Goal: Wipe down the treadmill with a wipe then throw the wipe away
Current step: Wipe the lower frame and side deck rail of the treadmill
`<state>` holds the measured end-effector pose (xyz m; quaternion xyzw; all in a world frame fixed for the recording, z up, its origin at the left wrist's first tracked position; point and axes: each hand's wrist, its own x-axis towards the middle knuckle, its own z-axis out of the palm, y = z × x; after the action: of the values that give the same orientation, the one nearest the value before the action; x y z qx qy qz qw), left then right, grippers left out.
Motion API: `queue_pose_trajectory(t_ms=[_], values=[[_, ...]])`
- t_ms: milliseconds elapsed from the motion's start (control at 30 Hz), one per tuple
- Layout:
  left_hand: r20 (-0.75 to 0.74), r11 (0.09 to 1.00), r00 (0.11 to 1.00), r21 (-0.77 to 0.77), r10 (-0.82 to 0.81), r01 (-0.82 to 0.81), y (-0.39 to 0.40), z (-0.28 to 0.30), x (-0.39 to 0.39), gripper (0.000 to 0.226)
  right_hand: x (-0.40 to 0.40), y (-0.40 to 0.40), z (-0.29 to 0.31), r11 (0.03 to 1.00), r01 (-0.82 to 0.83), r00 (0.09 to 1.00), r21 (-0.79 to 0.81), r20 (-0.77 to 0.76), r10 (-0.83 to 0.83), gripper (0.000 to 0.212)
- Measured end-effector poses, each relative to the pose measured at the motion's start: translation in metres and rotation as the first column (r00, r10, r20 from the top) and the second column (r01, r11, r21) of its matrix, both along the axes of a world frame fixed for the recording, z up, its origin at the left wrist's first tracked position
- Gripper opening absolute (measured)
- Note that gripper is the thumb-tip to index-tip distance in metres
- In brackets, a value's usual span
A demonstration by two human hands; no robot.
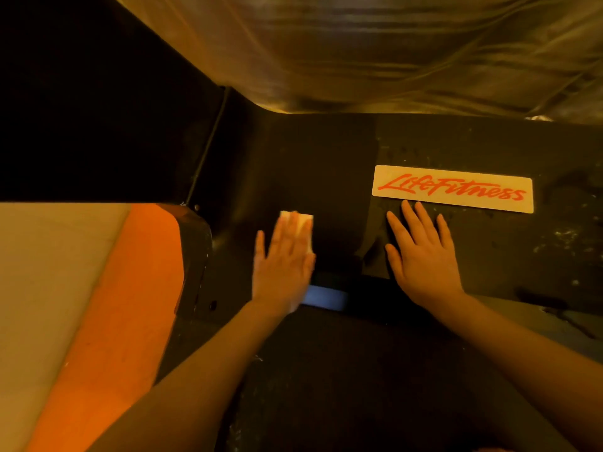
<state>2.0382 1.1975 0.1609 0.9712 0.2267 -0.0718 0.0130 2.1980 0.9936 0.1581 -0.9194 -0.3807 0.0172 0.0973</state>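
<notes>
1. Dim, amber-lit room; pale floor panel (pixel 39 288) at lower left with an orange strip (pixel 130 288) running beside the machine.
2. Black treadmill hood (pixel 310 164) across the middle, dusty and speckled with pale flecks toward the right; dark running belt (pixel 342 386) below it, nearer the camera.
3. Cream LifeFitness label (pixel 453 188) with red script lying on the hood, long axis left to right, tilted slightly down to the right.
4. Short blue strip (pixel 326 298) at the seam between hood and belt, just beside the left wrist.
5. Shiny, rippled grey surface (pixel 391 44) filling the top of the view beyond the hood; material cannot be told.
6. White wipe (pixel 301 225) flat on the hood's left part, well left of the label; folded into a small pad, long axis pointing away from the camera, far edge and right edge showing past the fingers.
7. Left hand (pixel 282 265) palm down on the wipe, fingers straight and together, pressing it flat against the hood, not curled around it; forearm reaching up from the lower left.
8. Right hand (pixel 421 252) palm down on the bare hood just below the label, fingers spread and relaxed, holding nothing, fingertips just short of the label's lower edge; forearm coming in from the lower right.
</notes>
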Motion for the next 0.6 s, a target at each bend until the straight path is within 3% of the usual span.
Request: queue_pose_trajectory(t_ms=[200, 333, 500, 600], values=[[-0.018, 0.982, 0.985, -0.081, 0.17, -0.171, 0.005, 0.002, -0.024, 0.067, 0.0, 0.001, -0.001, 1.0, -0.01, 1.0, -0.02, 0.003, 0.01, 0.064], [0.008, 0.999, 1.0, -0.042, 0.013, -0.013, -0.026, -0.005, -0.016, 0.068, -0.003, 0.0, 0.001, 0.998, -0.042, 0.999, -0.04, -0.005, 0.042, 0.062], [-0.03, 0.973, 0.979, -0.116, -0.202, 0.197, -0.057, -0.004, -0.005, 0.069, -0.029, -0.003, -0.002, 0.983, -0.175, 0.982, -0.061, 0.064, 0.179, 0.057], [-0.04, 0.981, 0.981, -0.03, -0.192, 0.191, -0.041, -0.01, -0.021, 0.071, -0.038, -0.01, -0.008, 0.967, -0.235, 0.966, -0.101, 0.081, 0.244, 0.063]])
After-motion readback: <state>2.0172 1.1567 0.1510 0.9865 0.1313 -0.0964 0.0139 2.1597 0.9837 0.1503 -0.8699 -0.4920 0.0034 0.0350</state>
